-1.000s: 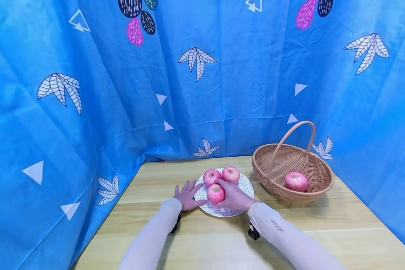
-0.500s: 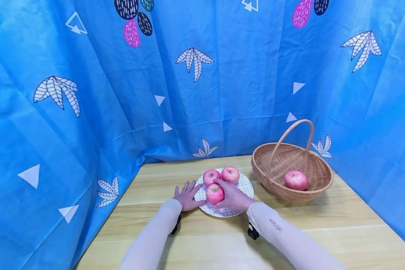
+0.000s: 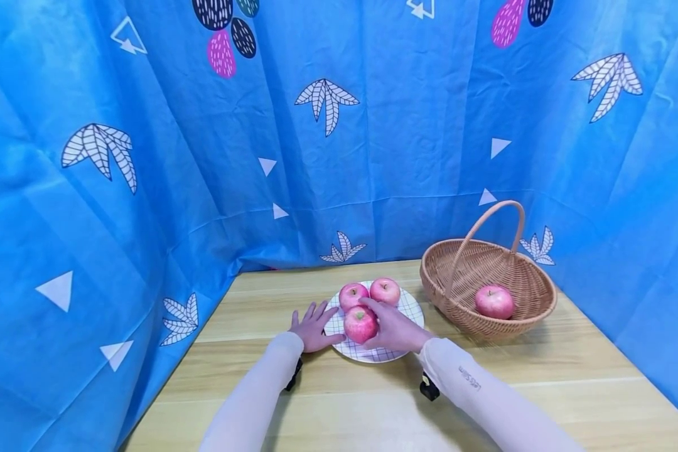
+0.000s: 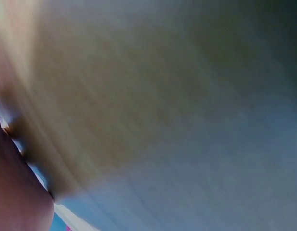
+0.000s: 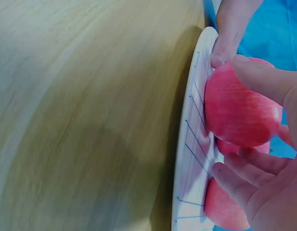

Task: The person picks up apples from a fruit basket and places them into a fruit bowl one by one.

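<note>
A white plate with a grid pattern (image 3: 414, 317) bears three pink-red apples. My right hand (image 3: 398, 329) grips the front apple (image 3: 360, 325), thumb on its near side and fingers round its far side. In the right wrist view this apple (image 5: 242, 108) sits between thumb and fingers, close over the plate. Behind it are the left apple (image 3: 353, 295) and the right apple (image 3: 385, 291). My left hand (image 3: 313, 331) lies with fingers spread at the plate's left edge, its thumb at the rim. The left wrist view is mostly blurred, with part of the hand (image 4: 20, 202) at lower left.
To the right stands a woven basket (image 3: 437, 270) with a tall arched handle, holding one apple (image 3: 495, 302). The wooden tabletop (image 3: 367, 408) extends in front of the plate. A blue patterned curtain (image 3: 407, 157) hangs behind the table and along both sides.
My right wrist has shifted very slightly to the right, with the hand still round the front apple. The left hand, plate and basket look unchanged.
</note>
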The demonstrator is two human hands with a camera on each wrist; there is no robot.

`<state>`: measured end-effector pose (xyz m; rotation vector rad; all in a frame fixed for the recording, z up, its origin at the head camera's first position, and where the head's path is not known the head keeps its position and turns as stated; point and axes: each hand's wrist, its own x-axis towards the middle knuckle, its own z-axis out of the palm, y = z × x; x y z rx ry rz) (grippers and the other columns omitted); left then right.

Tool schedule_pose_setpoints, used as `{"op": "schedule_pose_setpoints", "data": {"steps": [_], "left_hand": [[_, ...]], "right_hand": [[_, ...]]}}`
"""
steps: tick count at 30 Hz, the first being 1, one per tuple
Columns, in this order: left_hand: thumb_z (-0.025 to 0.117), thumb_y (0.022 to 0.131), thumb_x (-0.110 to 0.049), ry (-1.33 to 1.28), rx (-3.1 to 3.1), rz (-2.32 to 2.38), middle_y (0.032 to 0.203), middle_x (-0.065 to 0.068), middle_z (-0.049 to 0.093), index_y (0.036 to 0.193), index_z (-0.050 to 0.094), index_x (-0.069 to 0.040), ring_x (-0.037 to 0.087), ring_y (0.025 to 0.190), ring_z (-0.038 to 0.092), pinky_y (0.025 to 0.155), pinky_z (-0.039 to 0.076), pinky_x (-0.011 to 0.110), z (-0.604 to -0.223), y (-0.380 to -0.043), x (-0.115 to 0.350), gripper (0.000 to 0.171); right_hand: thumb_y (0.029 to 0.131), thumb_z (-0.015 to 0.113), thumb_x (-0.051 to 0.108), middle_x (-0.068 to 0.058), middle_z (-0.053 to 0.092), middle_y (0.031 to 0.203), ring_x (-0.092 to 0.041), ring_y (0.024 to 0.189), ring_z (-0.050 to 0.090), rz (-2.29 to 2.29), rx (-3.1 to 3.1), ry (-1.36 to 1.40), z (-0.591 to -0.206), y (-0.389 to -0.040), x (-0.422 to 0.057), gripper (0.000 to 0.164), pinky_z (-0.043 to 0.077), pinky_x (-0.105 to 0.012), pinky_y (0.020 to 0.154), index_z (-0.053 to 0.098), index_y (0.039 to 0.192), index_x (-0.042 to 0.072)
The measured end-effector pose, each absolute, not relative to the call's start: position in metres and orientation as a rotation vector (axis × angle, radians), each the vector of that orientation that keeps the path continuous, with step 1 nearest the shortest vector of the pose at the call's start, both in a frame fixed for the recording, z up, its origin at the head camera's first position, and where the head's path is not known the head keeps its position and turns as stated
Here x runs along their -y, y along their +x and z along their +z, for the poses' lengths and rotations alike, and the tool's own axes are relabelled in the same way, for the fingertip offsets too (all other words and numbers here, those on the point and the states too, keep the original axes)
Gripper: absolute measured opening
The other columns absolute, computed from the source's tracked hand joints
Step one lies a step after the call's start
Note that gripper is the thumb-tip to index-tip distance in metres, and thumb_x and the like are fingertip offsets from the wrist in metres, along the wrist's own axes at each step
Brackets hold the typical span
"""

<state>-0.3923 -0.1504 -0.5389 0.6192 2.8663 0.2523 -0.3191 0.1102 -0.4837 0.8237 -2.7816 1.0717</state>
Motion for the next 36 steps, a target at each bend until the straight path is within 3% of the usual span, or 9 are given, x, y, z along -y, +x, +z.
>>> {"op": "schedule_pose_setpoints", "data": {"steps": [8, 19, 28, 36], "left_hand": [[0.036, 0.079, -0.093, 0.619, -2.874, 0.263, 0.172, -0.003, 0.003, 0.161, 0.016, -0.041, 0.032, 0.158, -0.001, 0.119, -0.002, 0.071, -0.541, -0.393, 0.152, 0.099], [0.036, 0.080, -0.092, 0.620, -2.873, 0.256, 0.172, -0.003, 0.003, 0.161, 0.016, -0.040, 0.032, 0.158, -0.001, 0.119, -0.002, 0.071, -0.537, -0.389, 0.151, 0.099], [0.034, 0.078, -0.094, 0.616, -2.884, 0.239, 0.172, -0.003, 0.003, 0.161, 0.015, -0.041, 0.033, 0.157, -0.001, 0.118, -0.003, 0.071, -0.542, -0.393, 0.151, 0.101], [0.036, 0.077, -0.094, 0.615, -2.879, 0.266, 0.172, -0.003, 0.003, 0.161, 0.017, -0.042, 0.033, 0.157, 0.000, 0.118, -0.002, 0.071, -0.543, -0.395, 0.152, 0.100]], "right_hand": [[0.073, 0.092, 0.024, -0.016, 0.047, 0.152, -0.032, 0.139, 0.048, 1.051, 2.818, 0.780, -0.470, -0.310, -0.120, 0.102, 0.042, -0.051, 0.113, 0.035, 0.156, 0.009], [0.075, 0.087, 0.011, -0.015, 0.050, 0.151, -0.032, 0.139, 0.047, 1.035, 2.839, 0.788, -0.453, -0.298, -0.136, 0.094, 0.035, -0.051, 0.118, 0.037, 0.156, 0.012], [0.079, 0.086, 0.018, -0.013, 0.046, 0.154, -0.035, 0.146, 0.037, 0.982, 2.885, 0.714, -0.438, -0.289, -0.158, 0.090, 0.033, -0.054, 0.118, 0.039, 0.156, 0.021], [0.081, 0.085, 0.022, -0.014, 0.045, 0.156, -0.038, 0.144, 0.039, 0.863, 2.912, 0.766, -0.425, -0.280, -0.173, 0.085, 0.035, -0.057, 0.116, 0.042, 0.154, 0.016]]}}
